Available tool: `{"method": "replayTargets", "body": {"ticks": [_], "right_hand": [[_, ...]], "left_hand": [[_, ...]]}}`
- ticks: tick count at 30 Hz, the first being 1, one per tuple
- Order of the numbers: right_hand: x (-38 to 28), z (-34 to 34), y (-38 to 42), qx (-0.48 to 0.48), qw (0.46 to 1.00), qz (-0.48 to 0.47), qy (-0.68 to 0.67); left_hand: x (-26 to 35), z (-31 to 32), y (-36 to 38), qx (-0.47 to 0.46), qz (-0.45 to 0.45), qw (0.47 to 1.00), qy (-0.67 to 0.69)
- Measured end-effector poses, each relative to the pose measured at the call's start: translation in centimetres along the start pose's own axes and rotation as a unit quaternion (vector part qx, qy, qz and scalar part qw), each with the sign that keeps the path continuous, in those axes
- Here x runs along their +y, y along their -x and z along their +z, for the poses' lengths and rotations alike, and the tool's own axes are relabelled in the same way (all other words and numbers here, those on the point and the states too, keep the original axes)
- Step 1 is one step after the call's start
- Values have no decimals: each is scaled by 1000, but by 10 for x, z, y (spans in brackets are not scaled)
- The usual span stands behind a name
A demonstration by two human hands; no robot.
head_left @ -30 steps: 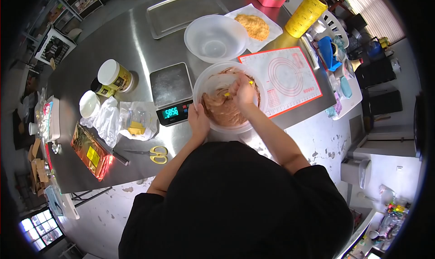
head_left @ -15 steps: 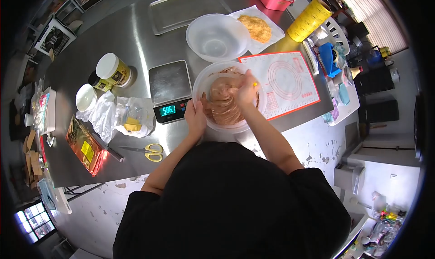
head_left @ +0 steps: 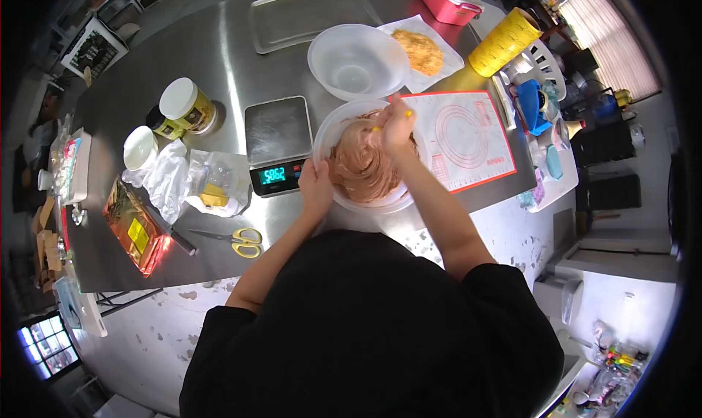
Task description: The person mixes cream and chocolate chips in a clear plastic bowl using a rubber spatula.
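Steadily enough, the left hand [head_left: 316, 188] grips the near-left rim of the mixing bowl [head_left: 323, 134], while the right hand [head_left: 398, 131] is closed around a yellow-handled tool [head_left: 408, 114] over the brown mixture [head_left: 365, 171] inside. The bowl sits near the steel table's near edge, between the scale [head_left: 278, 129] at left and the printed mat [head_left: 464, 144] at right; a second bowl [head_left: 348, 69] stands just beyond.

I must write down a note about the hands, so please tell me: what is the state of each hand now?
Left hand: closed on the rim of the mixing bowl.
Right hand: closed around a yellow-handled tool.
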State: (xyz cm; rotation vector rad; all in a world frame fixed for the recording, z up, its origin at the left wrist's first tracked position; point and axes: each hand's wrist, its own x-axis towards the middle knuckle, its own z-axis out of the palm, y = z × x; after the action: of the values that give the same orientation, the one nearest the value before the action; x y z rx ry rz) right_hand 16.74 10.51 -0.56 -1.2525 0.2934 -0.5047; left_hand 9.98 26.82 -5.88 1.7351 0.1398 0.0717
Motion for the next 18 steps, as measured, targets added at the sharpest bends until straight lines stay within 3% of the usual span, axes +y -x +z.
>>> {"method": "replayTargets", "body": {"ticks": [1,3,4,6,7,9,10,12,13,15,16,18], "right_hand": [[4,7,15,38,999,0,-27],[3,9,45,27,987,134,-83],[-3,2,53,26,987,135,-83],[-19,-26,57,-264,927,238,-120],[-23,-37,48,-263,927,239,-120],[-25,-48,16,-276,931,236,29],[-25,-42,2,-276,932,235,29],[-26,-32,-20,-141,983,73,96],[-21,-28,-18,-140,983,72,96],[-1,-13,-5,19,998,-49,-34],[8,-4,11,52,990,-10,-127],[16,-6,50,-18,982,64,-175]], "left_hand": [[-1,-2,-2,2,2,1000,-3],[-8,-4,-6,15,-15,1000,-13],[-14,-4,-7,15,-16,1000,-13],[-24,-4,-7,33,14,999,1],[-19,-4,-6,33,14,999,1],[-6,-5,-2,22,14,1000,13],[-2,-7,-1,21,15,1000,13],[4,-7,-1,-2,6,1000,-21],[6,-6,-1,-4,7,1000,-20],[7,-6,0,10,20,999,-26],[3,-6,-1,11,20,999,-27],[-9,-6,-6,22,26,999,-10]]}}
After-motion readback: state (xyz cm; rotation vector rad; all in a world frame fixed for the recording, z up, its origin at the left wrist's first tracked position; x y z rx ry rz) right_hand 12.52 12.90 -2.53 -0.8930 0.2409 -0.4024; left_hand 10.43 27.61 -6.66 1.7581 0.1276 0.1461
